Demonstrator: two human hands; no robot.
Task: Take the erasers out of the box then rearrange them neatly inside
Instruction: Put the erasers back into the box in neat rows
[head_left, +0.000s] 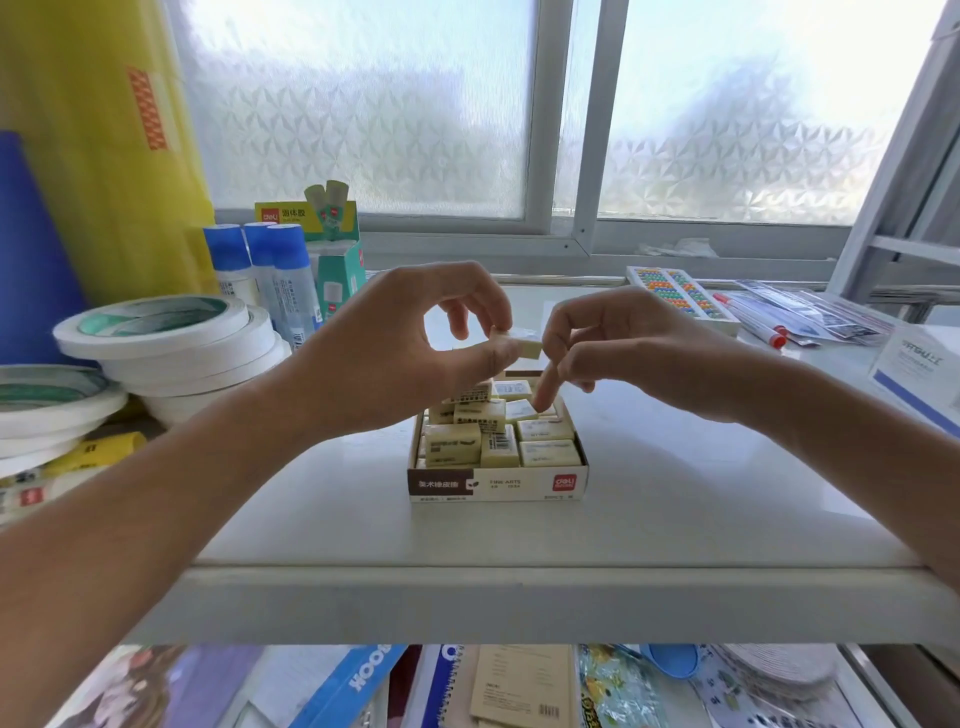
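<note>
Left hand (415, 353) is pinching one small cream wrapped eraser (514, 340) between thumb and fingers, holding it in the air just above the far end of the open brown-and-white cardboard box (496, 483). Right hand (613, 348) is sitting just right of that eraser, fingers curled and touching its end; cannot tell if it is actually gripping or only steadying. One right finger (545, 389) is pointing down into the box, touching the heap.

Box is sitting on the white table (675, 493), near its middle. Remaining cream erasers (498, 431) are lying inside: near rows are lying flat and fairly even, far ones are piling up tilted on top.

Judgement: removal step is just starting, most stock not yet out. Eraser is probably being held high so both hands can pass it or turn it.

White tape rolls (171, 338) are stacking left of the box, blue-capped glue bottles (270, 280) behind those.
</note>
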